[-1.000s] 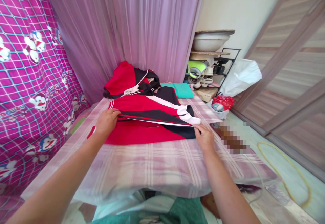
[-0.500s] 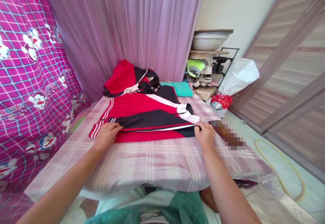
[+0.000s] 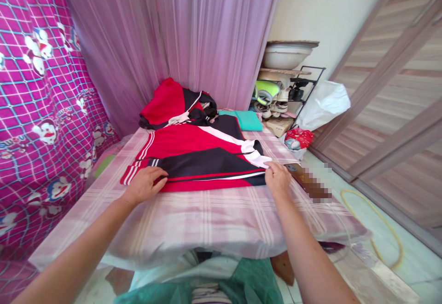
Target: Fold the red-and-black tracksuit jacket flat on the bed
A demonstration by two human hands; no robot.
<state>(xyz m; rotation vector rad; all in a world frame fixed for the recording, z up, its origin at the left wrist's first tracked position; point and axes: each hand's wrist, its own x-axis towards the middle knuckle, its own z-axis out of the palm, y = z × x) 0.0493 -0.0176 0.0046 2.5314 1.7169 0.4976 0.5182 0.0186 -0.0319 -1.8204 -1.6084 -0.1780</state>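
A red, black and white garment lies folded on a table under a pink plaid cloth. My left hand rests flat on its near left corner, fingers stretched out over the striped cuff. My right hand pinches the garment's near right corner, beside the white edge. Behind it a second red and black garment lies in a crumpled heap, and a teal folded cloth lies to that heap's right.
A phone lies on the table by my right hand. A mauve curtain hangs behind; a pink cartoon sheet hangs on the left. A shoe rack, white bag and yellow hose are on the right.
The upper layer of the garment has been brought down toward me and laid flat on the lower one. Both hands came nearer with it and now press its near corners.
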